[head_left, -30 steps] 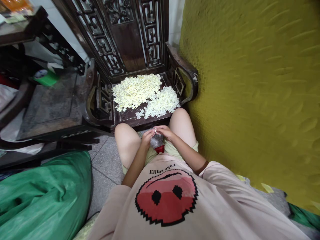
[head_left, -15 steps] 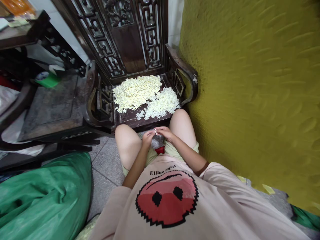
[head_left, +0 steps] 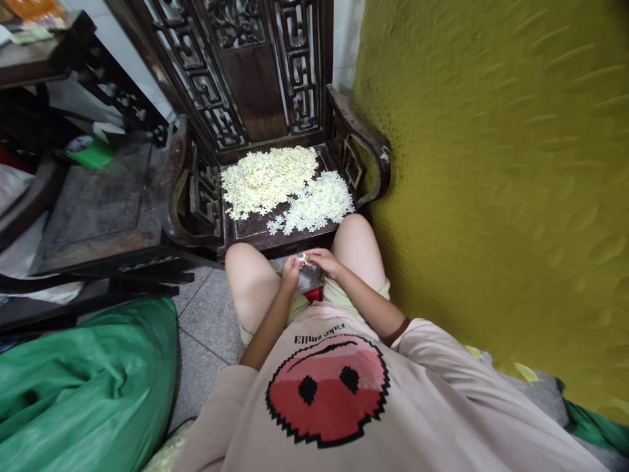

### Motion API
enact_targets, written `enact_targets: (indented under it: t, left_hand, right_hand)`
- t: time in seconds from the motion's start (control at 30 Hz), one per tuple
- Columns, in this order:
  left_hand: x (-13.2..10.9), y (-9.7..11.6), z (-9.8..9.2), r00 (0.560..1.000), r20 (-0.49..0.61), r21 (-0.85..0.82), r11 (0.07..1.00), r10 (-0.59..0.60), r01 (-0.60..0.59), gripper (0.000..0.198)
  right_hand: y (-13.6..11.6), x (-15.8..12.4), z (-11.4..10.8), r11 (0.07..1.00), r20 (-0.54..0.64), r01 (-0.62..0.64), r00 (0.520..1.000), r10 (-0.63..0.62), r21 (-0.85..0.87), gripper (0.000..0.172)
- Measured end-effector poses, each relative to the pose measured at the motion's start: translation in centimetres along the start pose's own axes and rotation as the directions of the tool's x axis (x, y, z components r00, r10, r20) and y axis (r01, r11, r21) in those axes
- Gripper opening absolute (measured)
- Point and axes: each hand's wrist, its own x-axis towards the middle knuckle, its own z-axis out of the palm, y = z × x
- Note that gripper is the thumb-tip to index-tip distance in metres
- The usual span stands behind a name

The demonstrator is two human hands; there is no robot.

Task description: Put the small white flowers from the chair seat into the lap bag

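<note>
While your left hand [head_left: 289, 271] and right hand [head_left: 322, 261] pinch one small white flower piece [head_left: 304, 258] between your knees, you're mid-assembly; next needs fine fingertip alignment.

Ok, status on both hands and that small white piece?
Left hand and right hand pinch one small white flower-shaped piece over the lap. Cream and white flower piles ahead on carved wooden chair. Nothing between.

Soft, even daylight fills the room, brightest on the yellow wall [head_left: 491, 170], where its ripples smear into motion blur. Left of that wall the carved chair [head_left: 275, 131] stays dark and fairly sharp, its fretwork sunk in shadow. Farther left, lines bow with wide-angle distortion. No hard glare; the pale flowers [head_left: 285, 187] look slightly washed.
</note>
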Motion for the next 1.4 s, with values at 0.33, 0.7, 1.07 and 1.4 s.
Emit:
enact_targets:
  t: [0.33, 0.7, 1.07, 1.4]
  left_hand:
    - [-0.1, -0.5, -0.3, 0.996, 0.006, 0.078, 0.993, 0.084, -0.084, 0.016]
    - [-0.6, 0.1, -0.1, 0.986, 0.017, 0.096, 0.981, 0.167, -0.168, 0.017]
    - [-1.0, 0.6, 0.2, 0.972, 0.034, 0.200, 0.951, 0.232, -0.234, 0.023]
    - [-0.1, 0.7, 0.0, 0.993, 0.068, -0.004, 0.996, 0.093, -0.093, 0.029]
  right_hand:
    - [0.5, 0.3, 0.0, 1.000, -0.040, 0.014, 0.999, -0.015, -0.016, 0.008]
    - [0.0, -0.2, 0.0, 0.995, -0.006, -0.069, 0.998, 0.070, 0.072, 0.006]
    - [-0.4, -0.2, -0.4, 0.976, 0.034, -0.123, 0.992, 0.119, 0.179, 0.008]
    - [-0.2, 0.0, -0.6, 0.976, 0.015, -0.124, 0.992, 0.123, 0.181, 0.010]
